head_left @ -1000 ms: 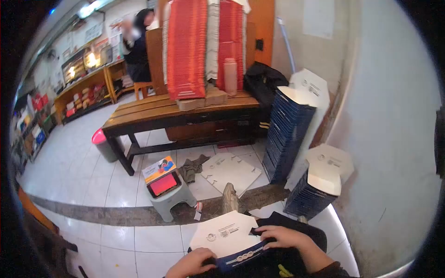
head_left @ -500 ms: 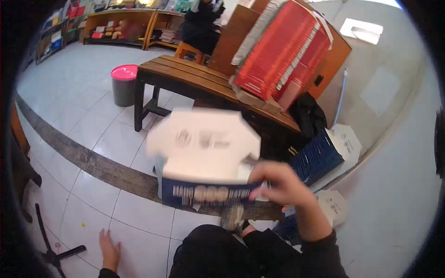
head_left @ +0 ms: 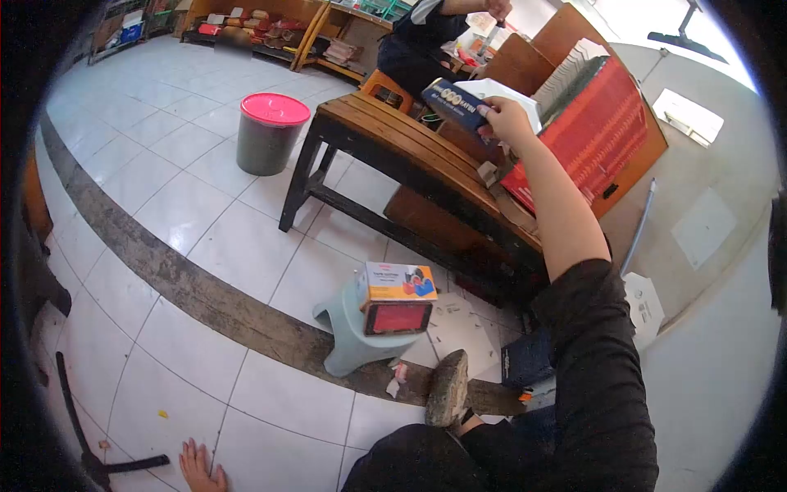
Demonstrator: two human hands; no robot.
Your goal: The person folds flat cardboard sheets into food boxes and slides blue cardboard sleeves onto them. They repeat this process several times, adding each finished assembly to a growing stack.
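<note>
My right hand (head_left: 507, 121) is stretched forward over the wooden bench (head_left: 393, 135), fingers closed on a navy-and-white cardboard box (head_left: 456, 107). Pale lettering runs along the navy side, and a white flap shows behind the fingers. Just right of that hand, a stack of red cardboard boxes (head_left: 597, 131) leans against a brown board on the bench. Down at the lower left, my left hand (head_left: 199, 467) lies on the tiled floor with its fingers spread, holding nothing.
A pale blue stool (head_left: 344, 328) carries a tape cutter box (head_left: 400, 281) with a phone (head_left: 398, 318) propped against it. A grey bucket with a pink lid (head_left: 275, 111) stands left of the bench. Behind the bench sits another person (head_left: 422, 41). More navy boxes (head_left: 529, 358) lie beside my legs.
My right hand has carried the box forward and up from above my lap to over the bench. The stool has come into view. My left hand now lies flatter on the floor.
</note>
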